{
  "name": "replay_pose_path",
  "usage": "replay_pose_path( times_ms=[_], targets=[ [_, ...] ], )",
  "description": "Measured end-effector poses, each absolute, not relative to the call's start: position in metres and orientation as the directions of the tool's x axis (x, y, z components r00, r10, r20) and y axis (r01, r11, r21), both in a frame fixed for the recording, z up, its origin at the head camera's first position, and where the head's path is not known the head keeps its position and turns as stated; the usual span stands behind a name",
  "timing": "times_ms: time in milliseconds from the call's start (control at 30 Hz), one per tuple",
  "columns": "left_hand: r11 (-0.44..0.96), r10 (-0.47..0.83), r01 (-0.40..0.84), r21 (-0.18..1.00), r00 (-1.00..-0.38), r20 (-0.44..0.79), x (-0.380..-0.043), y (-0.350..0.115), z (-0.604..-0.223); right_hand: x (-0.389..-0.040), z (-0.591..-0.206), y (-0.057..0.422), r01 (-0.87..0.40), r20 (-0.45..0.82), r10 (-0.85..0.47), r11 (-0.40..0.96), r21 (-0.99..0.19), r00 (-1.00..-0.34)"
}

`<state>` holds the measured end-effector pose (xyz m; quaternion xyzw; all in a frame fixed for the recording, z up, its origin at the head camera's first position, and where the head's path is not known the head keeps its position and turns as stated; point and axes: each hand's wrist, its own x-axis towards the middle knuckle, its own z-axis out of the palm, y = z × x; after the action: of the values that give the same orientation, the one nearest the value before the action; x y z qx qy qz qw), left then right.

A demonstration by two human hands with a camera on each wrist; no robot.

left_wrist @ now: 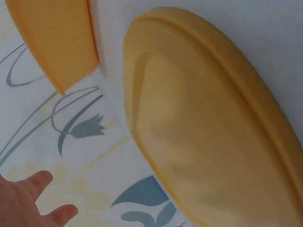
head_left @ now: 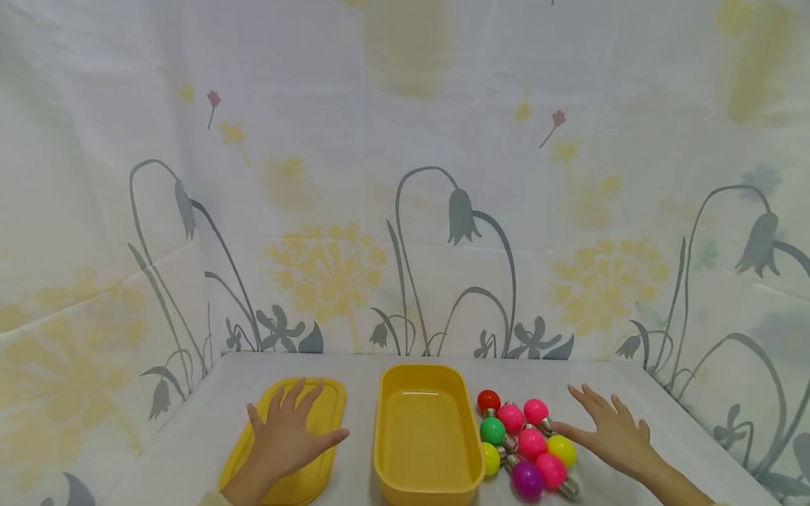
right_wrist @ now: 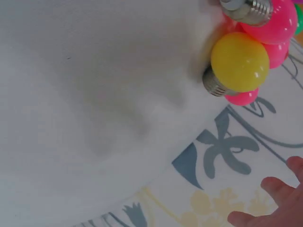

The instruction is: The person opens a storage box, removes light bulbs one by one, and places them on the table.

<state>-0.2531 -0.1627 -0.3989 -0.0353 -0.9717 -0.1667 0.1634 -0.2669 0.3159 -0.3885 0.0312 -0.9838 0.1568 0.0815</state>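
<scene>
My left hand [head_left: 286, 437] hovers with spread fingers over a flat yellow lid [head_left: 324, 422]; in the left wrist view the lid [left_wrist: 203, 127] fills the right side, apart from the fingertips. My right hand [head_left: 612, 437], fingers also spread and holding nothing, is just right of a cluster of colored light bulbs [head_left: 531, 444]. Red, pink, green, yellow and purple ones lie there, with silvery screw bases. In the right wrist view a yellow bulb [right_wrist: 240, 61] shows at the upper right. Between lid and bulbs stands a yellow open box [head_left: 427, 485] with nothing inside.
All of it rests on a white tabletop [head_left: 361, 393]. Behind and on both sides hangs a pale cloth [head_left: 405, 140] printed with grey and yellow flowers. The bulbs lie close against the box's right wall.
</scene>
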Motion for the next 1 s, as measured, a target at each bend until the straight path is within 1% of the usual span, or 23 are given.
replay_pose_path(
  times_ms=[167, 233, 367, 533, 767, 1000],
  targets=[
    [0.965, 0.055, 0.13, 0.229, -0.95, 0.307, -0.252, -0.172, -0.41, -0.262, -0.404, 0.32, -0.105, 0.198, -0.056, 0.964, -0.246, -0.979],
    [0.966, 0.071, 0.14, 0.217, -0.951, 0.3, -0.25, -0.177, -0.414, -0.259, -0.409, 0.323, -0.12, 0.219, -0.071, 0.968, -0.221, -0.973],
    [0.966, 0.083, 0.147, 0.211, -0.955, 0.284, -0.247, -0.185, -0.421, -0.256, -0.417, 0.33, -0.113, 0.227, -0.074, 0.98, -0.163, -0.971],
    [0.97, 0.097, 0.157, 0.187, -0.951, 0.294, -0.246, -0.192, -0.426, -0.255, -0.421, 0.339, -0.105, 0.248, -0.073, 0.987, -0.12, -0.966],
    [0.971, 0.109, 0.162, 0.174, -0.954, 0.279, -0.247, -0.196, -0.429, -0.25, -0.425, 0.353, -0.093, 0.236, -0.059, 0.986, -0.136, -0.97],
    [0.971, 0.08, 0.125, 0.203, -0.973, 0.217, -0.249, -0.196, -0.43, -0.25, -0.424, 0.355, -0.095, 0.241, -0.059, 0.985, -0.144, -0.969]
  ],
)
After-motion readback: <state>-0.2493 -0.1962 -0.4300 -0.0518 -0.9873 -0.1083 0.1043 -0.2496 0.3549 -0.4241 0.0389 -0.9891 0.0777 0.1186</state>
